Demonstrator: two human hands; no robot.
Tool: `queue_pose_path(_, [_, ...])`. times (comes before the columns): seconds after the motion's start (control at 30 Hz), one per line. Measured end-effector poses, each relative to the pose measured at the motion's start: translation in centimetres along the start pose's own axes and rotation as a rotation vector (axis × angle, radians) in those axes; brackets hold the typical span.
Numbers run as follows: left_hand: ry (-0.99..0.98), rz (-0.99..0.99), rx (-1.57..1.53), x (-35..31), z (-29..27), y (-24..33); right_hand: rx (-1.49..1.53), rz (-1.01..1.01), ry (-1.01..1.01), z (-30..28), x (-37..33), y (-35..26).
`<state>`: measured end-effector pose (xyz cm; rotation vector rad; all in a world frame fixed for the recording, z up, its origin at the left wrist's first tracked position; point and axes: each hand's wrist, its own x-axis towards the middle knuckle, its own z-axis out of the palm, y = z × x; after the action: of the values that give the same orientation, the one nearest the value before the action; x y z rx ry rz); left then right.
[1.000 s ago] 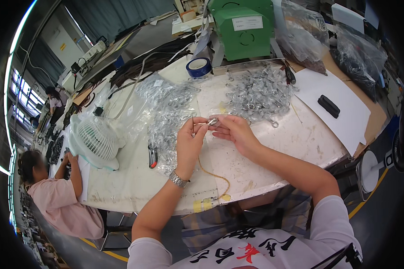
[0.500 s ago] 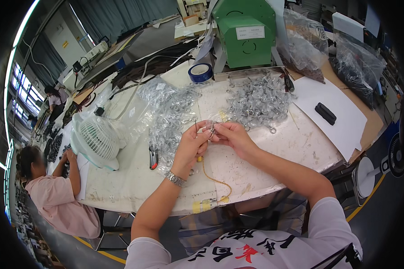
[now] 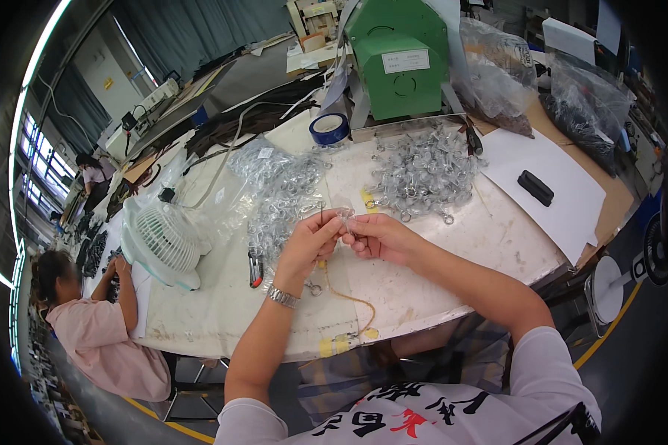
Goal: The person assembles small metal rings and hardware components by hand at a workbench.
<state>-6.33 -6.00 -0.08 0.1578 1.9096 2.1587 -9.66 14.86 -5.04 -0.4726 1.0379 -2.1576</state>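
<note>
In front of me, my left hand (image 3: 309, 243) and my right hand (image 3: 382, 237) meet over the table, both closed. Their fingertips pinch a small metal fitting in clear plastic film (image 3: 346, 213), mostly covered by the fingers. A thin dark rod (image 3: 321, 213) sticks up from my left hand. Below that hand show a yellow end and a yellow cord (image 3: 356, 298) running to the table's front edge. Beyond my right hand lies a pile of film-wrapped metal ring fittings (image 3: 427, 170). Another heap of shiny ring fittings (image 3: 271, 222) lies beside my left hand.
A red-and-black cutter (image 3: 255, 268) lies left of my left wrist. Behind are a blue tape roll (image 3: 329, 129) and a green machine (image 3: 401, 67). A white fan (image 3: 163, 241) stands left, near a seated co-worker (image 3: 100, 326). A black object (image 3: 535, 188) rests on white paper.
My hands stay together at the small fitting, with the right fingers now more curled and the plastic film showing more plainly between the fingertips. The whole view has shifted slightly.
</note>
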Motion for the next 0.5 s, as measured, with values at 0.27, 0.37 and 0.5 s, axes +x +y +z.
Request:
queue_pose_path(0.27, [0.084,0.054,0.294,0.2,0.4,-1.2,-0.332,0.316,-0.062,0.6,-0.3,-2.1])
queue_pose_path(0.37, [0.155,0.201,0.411,0.3,1.2,-1.9,-0.797,0.112,0.019,1.7,-0.5,-1.2])
queue_pose_path(0.5, [0.134,0.176,0.283,-0.1,1.7,-1.1,-1.425,-0.383,0.271,1.8,-0.7,1.9])
